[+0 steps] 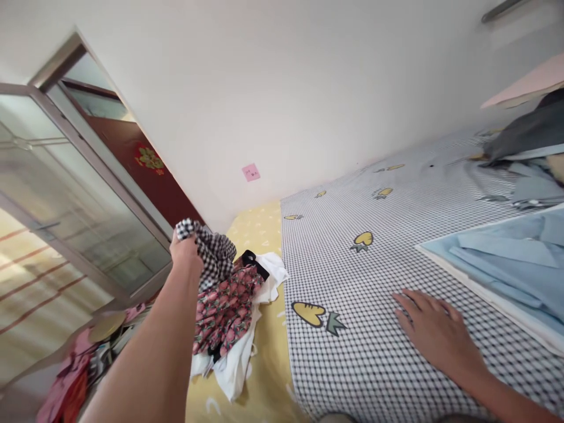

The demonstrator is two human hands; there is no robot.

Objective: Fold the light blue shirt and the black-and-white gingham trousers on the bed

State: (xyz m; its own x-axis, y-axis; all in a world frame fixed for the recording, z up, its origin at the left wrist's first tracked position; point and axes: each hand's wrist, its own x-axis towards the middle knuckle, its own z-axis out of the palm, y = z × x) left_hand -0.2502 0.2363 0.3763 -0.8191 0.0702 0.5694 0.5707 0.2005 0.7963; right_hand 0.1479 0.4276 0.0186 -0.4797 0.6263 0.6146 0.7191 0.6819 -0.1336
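My left hand (185,249) is closed on a black-and-white checked garment (215,258), stretched out over a small heap of clothes at the left. Directly under that garment lies a pink floral garment with a black waistband (231,305). White clothes (235,367) stick out from beneath it onto the yellow sheet (268,352). My right hand (434,329) rests flat on the checked bedcover (352,364), fingers apart, holding nothing. Yellow carrot prints dot that cover. Close to the right hand lies a folded light-blue garment (515,264).
Grey and dark clothes (529,135) are piled at the far right, near a pink sheet-like item (529,82). A glass-paned door (88,194) stands at the left. Below it are pink and mixed items (83,358). A pink note (251,172) is on the white wall.
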